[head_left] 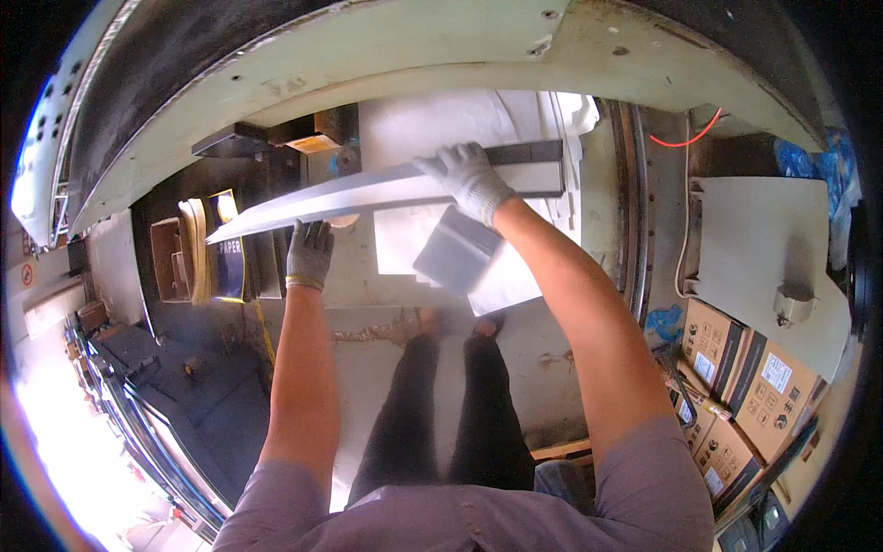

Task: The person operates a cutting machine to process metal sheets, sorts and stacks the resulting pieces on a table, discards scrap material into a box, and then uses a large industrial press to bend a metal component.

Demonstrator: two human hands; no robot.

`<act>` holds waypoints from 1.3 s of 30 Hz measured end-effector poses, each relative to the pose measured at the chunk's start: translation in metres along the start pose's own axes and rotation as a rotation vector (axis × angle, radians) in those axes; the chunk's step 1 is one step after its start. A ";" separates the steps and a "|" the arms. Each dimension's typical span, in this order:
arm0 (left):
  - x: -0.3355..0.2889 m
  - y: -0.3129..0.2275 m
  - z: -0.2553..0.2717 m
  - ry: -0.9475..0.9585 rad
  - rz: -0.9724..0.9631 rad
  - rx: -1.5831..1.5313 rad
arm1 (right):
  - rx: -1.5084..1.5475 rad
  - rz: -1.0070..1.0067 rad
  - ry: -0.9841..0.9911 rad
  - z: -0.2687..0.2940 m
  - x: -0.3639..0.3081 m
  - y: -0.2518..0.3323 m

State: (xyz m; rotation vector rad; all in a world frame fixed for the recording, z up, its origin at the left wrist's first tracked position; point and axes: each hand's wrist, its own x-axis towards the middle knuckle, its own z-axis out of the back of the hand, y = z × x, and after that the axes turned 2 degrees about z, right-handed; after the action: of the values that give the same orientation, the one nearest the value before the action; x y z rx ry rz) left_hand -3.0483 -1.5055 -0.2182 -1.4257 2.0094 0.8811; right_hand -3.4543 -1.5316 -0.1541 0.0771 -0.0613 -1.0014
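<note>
I hold a long, thin grey metal sheet (359, 193) edge-on in front of me, slanting from lower left to upper right. My left hand (308, 253), in a dark grey glove, supports it from underneath near its left part. My right hand (466, 179), in a light grey glove, grips its top edge near the right part. The sheet hangs over a pale machine bed (405, 267) with more flat sheets (460, 262) lying on it. The sheet's underside is hidden.
A big pale green machine frame (368, 55) arches overhead. Dark blocks (276, 138) sit at the back left, stacked paper packs (216, 248) at left. Cardboard boxes (745, 368) stand at right under a grey board (763, 239). My legs (441, 405) stand on concrete.
</note>
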 end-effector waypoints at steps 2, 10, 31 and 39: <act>0.005 0.062 -0.005 -0.196 -0.354 0.821 | -0.002 -0.069 0.096 -0.022 0.005 -0.023; -0.010 0.191 0.045 -0.243 -0.571 2.034 | 0.406 -0.493 -0.114 0.004 -0.048 -0.008; -0.029 0.222 0.034 -0.052 -0.025 1.972 | 1.796 -1.349 -0.168 -0.009 -0.190 0.108; -0.111 0.258 -0.043 0.137 -0.228 2.101 | 1.525 -0.990 -0.306 0.115 -0.183 0.107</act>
State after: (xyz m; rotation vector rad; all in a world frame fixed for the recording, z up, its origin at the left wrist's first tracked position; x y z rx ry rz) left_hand -3.2607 -1.4094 -0.0551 -0.2846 1.4311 -1.2576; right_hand -3.4735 -1.3243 -0.0324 1.4600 -1.1540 -1.7298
